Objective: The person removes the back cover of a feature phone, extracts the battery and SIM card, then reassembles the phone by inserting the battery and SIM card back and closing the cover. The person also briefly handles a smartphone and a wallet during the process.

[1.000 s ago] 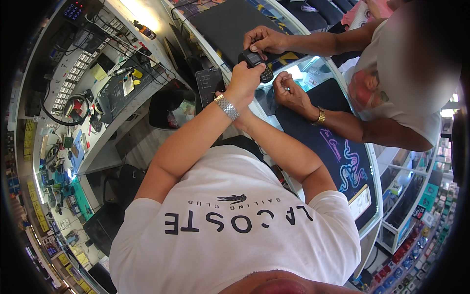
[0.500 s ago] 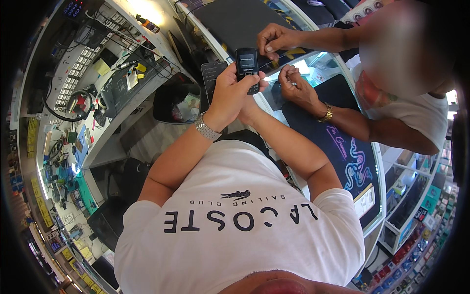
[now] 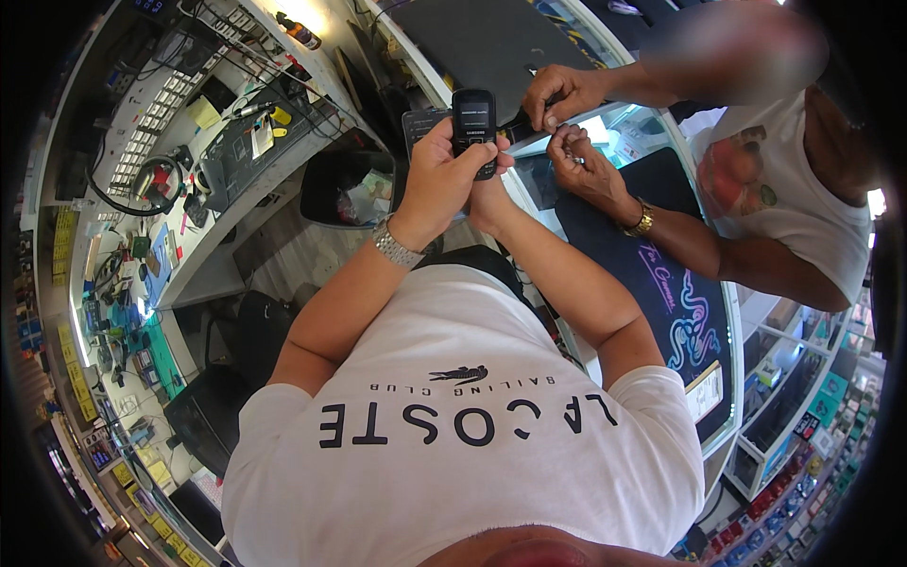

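Note:
My left hand (image 3: 436, 180), with a metal watch (image 3: 397, 243) at its wrist, grips a small black keypad phone (image 3: 474, 118). Its thumb lies over the keys, and the small screen is lit. Fingertips show along the phone's right edge. Close behind my left hand, my right hand (image 3: 487, 200) meets it under the phone; its fingers are mostly hidden. A dark smartphone (image 3: 422, 123) sticks out to the left of the keypad phone, and which hand supports it cannot be seen. Both phones are held in the air near the counter's edge.
Across the counter stand another person's hands, one (image 3: 564, 94) above the other (image 3: 588, 170). A dark mat (image 3: 619, 213) covers part of the glass counter. A black bin (image 3: 326, 194) stands below. On the left, a workbench (image 3: 213, 222) carries tools and cables; a black chair (image 3: 203, 416) is nearby.
The other person's upper hand has moved down and right, closer to the lower one. The view has shifted slightly. My hold on the keypad phone looks the same.

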Available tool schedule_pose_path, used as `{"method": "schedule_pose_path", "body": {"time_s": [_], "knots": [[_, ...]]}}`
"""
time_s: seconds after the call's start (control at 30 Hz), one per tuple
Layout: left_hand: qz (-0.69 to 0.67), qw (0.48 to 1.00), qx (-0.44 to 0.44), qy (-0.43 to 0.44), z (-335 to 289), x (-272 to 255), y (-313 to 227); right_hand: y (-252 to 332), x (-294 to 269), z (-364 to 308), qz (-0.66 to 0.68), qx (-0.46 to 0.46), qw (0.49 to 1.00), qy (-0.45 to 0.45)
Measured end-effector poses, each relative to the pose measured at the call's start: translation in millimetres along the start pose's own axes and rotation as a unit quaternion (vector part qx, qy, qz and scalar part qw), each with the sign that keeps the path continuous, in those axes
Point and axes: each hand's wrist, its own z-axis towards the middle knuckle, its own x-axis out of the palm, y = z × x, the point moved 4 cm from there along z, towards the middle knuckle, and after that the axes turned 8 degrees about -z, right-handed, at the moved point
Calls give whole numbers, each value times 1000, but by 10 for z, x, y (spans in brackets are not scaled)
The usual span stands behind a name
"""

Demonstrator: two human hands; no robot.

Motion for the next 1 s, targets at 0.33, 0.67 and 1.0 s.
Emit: {"method": "schedule_pose_path", "body": {"time_s": [0.33,0.67,1.0], "knots": [[25,999,9,17,-47,1,-18,-109,-80,52,15,17,999,38],[26,999,17,17,-73,-3,-25,-164,-101,101,6,-2,1000,15],[23,999,43,2,-95,0,-59,-35,-52,28,5,-6,1000,15]]}}
